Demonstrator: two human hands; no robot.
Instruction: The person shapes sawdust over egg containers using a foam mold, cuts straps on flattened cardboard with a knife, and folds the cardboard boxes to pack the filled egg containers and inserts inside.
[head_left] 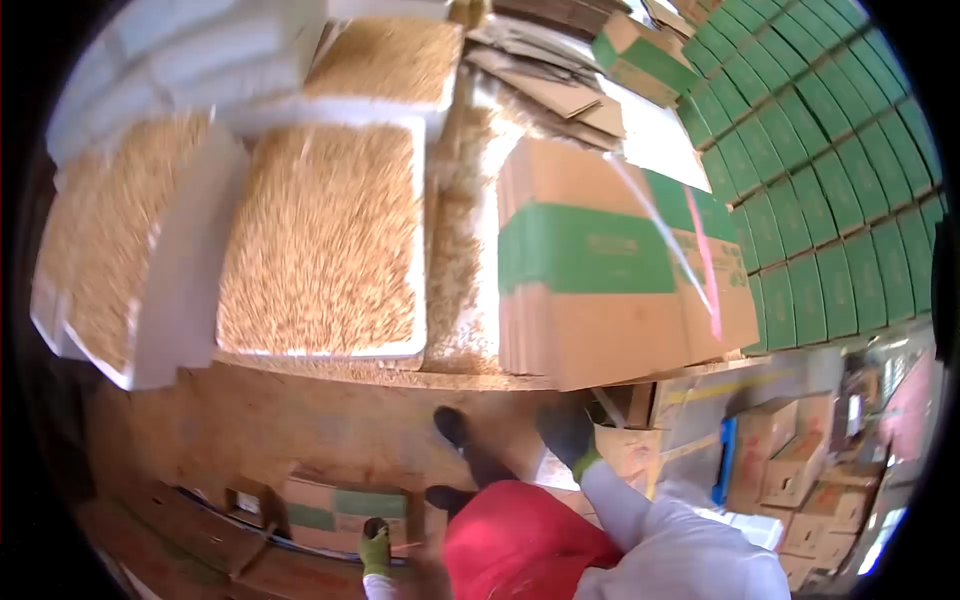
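Observation:
My left hand (375,548), in a green and dark glove, is low in the view beside a brown and green carton (340,508). Its fingers look curled, and a thin pink strand shows next to it; whether it holds the strand is unclear. My right hand (566,432), in a dark glove with a green cuff, is just below the table's front edge (470,381). Blur hides how its fingers are set. Above it on the table lies a stack of flattened brown and green cartons (610,270), with a white strand and a pink strand across its right part.
White trays (420,250) of small tan pieces stand on the table at left. Cardboard sheets (550,85) and a carton (643,60) lie behind. Green boxes (820,190) form a wall at right. Brown cartons (800,460) stand at lower right.

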